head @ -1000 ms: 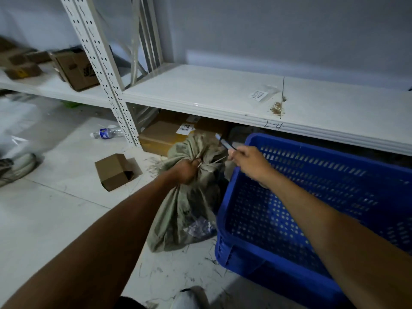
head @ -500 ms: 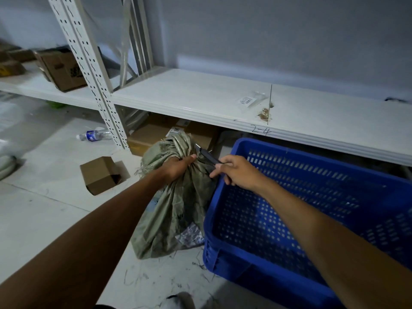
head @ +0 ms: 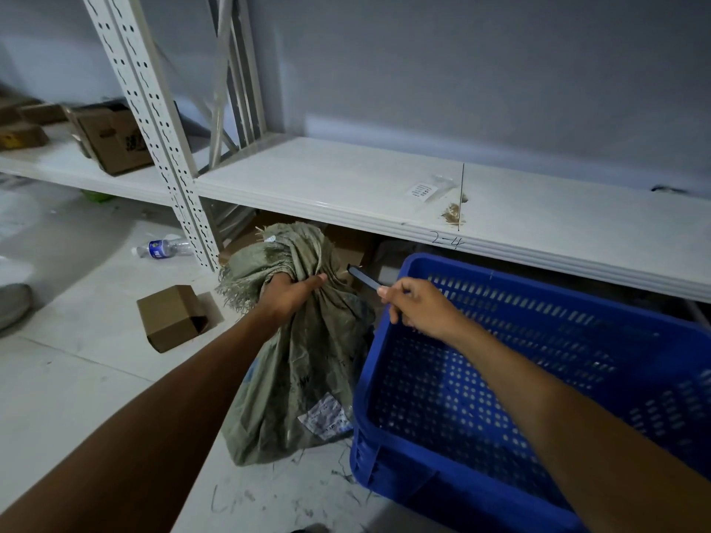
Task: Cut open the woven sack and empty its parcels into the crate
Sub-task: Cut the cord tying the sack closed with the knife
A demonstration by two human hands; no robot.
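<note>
Blue perforated plastic crate (head: pixel 388 352) takes up the floor's right side, its far rim tucked under the front edge of the white metal shelf (head: pixel 346 190), and no parcels can be seen lying in it. Just beside its left wall, touching it low down, stands the grey-green woven plastic sack (head: pixel 307 363), bulging at the base where a white-labelled packet presses against the weave.

Compared with half a second back, the left hand (head: pixel 286 296) has kept its fist clamped round the sack's gathered neck, but the frayed top now fans loosely above the fist, and the tie that showed there a second ago can no longer be made out. The right hand (head: pixel 417 305) has drawn off toward the crate's near-left corner, fingers closed on the slim dark utility knife (head: pixel 363 278). The tool's tip pointed into the neck before; now it stands clear of the weave with a gap between.

My reading is that the cut at the neck is probably done, though the frames do not show a severed tie. If so, what remains is putting the tool safely aside, then lifting and tipping the sack over the crate's left rim. The exposed tip close to the gripping thumb is the main hazard

Further left on the floor lie a small open brown cardboard box (head: pixel 173 317) and a clear plastic bottle (head: pixel 163 248)
</note>
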